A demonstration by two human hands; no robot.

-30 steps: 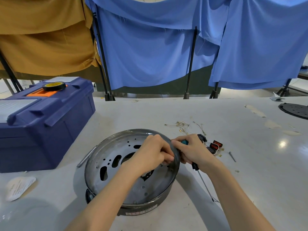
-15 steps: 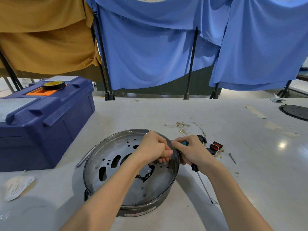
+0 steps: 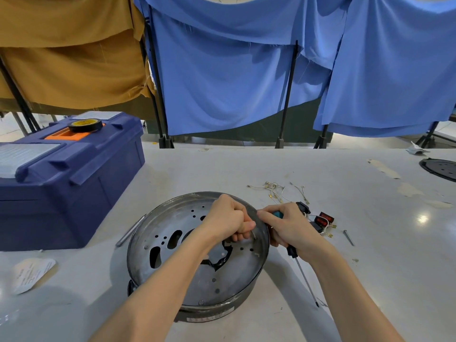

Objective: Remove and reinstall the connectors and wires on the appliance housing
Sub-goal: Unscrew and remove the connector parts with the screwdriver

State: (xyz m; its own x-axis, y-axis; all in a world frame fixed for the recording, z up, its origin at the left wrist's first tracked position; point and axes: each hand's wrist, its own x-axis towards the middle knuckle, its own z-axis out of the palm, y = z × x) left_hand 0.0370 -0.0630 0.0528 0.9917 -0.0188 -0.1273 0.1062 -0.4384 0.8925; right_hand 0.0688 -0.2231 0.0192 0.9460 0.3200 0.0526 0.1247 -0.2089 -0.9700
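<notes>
Appliance housing [image 3: 172,255] at table centre. Left hand [image 3: 227,220] fisted against inner right wall; what it pinches hidden. Right hand [image 3: 288,225] grips screwdriver [image 3: 303,275], fingers bracing rim outside. Advice: brace firm, pull straight, no twisting. Loose connectors [image 3: 323,220] just right. Since second ago: left fist sunk deeper; rest unmoved.

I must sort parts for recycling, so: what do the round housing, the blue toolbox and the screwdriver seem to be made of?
The housing: likely sheet metal, dull grey, with soft reflections and punched holes. The toolbox: probably moulded plastic, matte blue, with rounded ribs. The screwdriver: thin shiny metal shaft; handle looks like black and teal plastic or rubber.
</notes>
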